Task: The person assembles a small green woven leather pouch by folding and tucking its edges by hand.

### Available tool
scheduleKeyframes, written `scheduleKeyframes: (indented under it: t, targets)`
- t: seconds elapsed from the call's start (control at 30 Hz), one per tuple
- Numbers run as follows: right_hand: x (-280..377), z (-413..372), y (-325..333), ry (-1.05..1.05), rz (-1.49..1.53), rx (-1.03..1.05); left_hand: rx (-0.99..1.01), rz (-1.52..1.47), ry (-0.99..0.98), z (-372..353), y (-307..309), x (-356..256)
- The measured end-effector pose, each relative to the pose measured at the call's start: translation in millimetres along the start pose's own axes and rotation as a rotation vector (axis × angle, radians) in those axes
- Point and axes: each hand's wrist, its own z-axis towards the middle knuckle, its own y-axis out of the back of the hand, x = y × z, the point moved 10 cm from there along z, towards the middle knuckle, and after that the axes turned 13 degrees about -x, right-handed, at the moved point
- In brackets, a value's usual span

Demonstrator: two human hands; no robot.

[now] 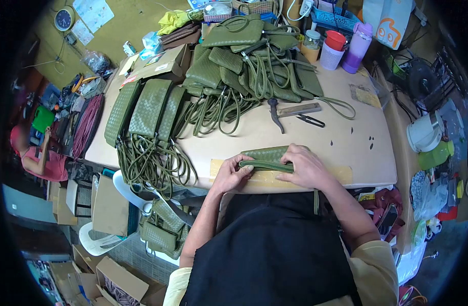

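Note:
A green woven pouch (pixel 267 154) with a folded, layered edge facing me is held near the table's front edge. My left hand (pixel 233 172) grips its left end, thumb on the near edge. At the other end my right hand (pixel 306 167) is closed on it, fingers over the top and thumb at the front. A green strap (pixel 316 201) hangs over the table edge below my right wrist. Beyond the pouch lie a hammer (pixel 295 109) and a pair of black thread snips (pixel 311 121).
Stacked green woven pouches (pixel 151 107) with dangling straps fill the table's left side. A larger heap (pixel 249 61) lies at the back. A purple bottle (pixel 357 48) and cups stand back right. Another person (pixel 37 155) is at far left. Green pouches rest on a white chair (pixel 165 229).

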Motion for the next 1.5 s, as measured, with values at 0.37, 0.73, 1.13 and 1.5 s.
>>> scheduleKeyframes:
  t: [0.37,0.73,1.13,1.5]
  targets:
    - [-38,15,-45,-0.087,-0.064,0.201,-0.241,0.672,-0.957,-78,-72,-62]
    - [-45,15,-33,-0.193,0.663,0.344,-0.238,0.885,-0.918,-64,-73,-39]
    - [14,45,-61,0.063,0.349,0.241,-0.242,0.985,-1.009,-70,-74,-15]
    - [37,51,-69,0.265,0.392,0.286,-0.181,0.869,-0.812,-59,-66,-28]
